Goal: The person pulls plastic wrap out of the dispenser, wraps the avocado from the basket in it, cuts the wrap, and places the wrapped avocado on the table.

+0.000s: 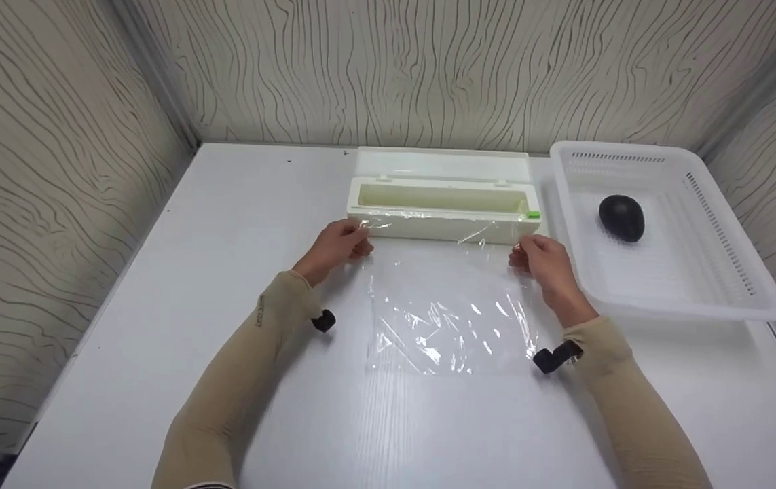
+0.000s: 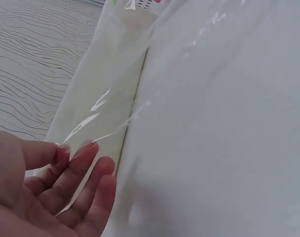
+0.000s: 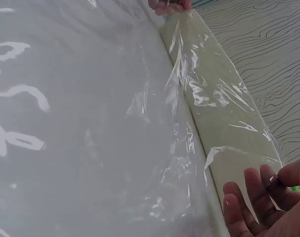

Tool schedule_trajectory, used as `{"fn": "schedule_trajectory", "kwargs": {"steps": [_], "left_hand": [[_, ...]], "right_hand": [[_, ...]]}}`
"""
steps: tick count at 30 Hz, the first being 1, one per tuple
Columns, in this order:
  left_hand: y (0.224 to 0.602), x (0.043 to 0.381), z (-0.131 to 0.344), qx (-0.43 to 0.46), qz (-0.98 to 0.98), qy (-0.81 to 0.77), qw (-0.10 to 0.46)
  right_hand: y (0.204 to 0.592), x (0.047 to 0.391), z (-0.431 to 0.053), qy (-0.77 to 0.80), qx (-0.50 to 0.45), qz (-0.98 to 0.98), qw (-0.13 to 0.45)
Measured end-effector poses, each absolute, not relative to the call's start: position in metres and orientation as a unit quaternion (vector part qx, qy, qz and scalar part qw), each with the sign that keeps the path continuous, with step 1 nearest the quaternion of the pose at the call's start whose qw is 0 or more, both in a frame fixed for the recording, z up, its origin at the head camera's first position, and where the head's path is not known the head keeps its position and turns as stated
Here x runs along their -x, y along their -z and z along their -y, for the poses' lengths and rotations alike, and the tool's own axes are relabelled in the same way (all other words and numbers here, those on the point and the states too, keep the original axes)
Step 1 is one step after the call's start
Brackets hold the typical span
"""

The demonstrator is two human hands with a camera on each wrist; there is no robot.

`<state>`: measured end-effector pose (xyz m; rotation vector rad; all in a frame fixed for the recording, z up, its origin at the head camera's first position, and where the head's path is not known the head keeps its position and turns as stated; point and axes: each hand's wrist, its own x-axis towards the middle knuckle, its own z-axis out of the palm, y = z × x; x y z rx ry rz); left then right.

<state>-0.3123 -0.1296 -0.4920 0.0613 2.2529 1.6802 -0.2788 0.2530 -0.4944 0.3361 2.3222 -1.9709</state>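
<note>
A sheet of clear plastic wrap (image 1: 442,326) lies over the white table, its far edge raised across the front of a cream wrap dispenser box (image 1: 445,228). My left hand (image 1: 339,246) pinches the sheet's far left corner between thumb and fingertips, right at the box's front left end. At the other end my right hand (image 1: 542,261) pinches the far right corner the same way. In the right wrist view the wrap (image 3: 140,103) shows shiny wrinkles between the two hands. The box's lid (image 1: 442,164) is tipped back, and a green slider (image 1: 533,214) sits at its right front edge.
To the right stands a white plastic basket (image 1: 686,307) with slotted sides, holding a dark egg-shaped object (image 1: 622,218). Wood-grain patterned panels (image 1: 428,75) wall the table (image 1: 238,204) at the back and both sides.
</note>
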Motion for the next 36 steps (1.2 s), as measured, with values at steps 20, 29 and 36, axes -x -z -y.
{"fn": "schedule_trajectory", "kwargs": {"steps": [20,29,36], "left_hand": [[0.500,0.296,0.138,-0.096,-0.764,-0.586,0.251],[0.501,0.285,0.150,-0.149,-0.775,-0.548,0.276],[0.505,0.273,0.150,-0.195,-0.787,-0.509,0.291]], "right_hand": [[0.499,0.272,-0.262,0.641,-0.086,-0.758,0.078],[0.503,0.263,-0.269,0.618,-0.070,-0.778,0.094],[0.506,0.251,-0.272,0.564,-0.016,-0.811,0.157]]}}
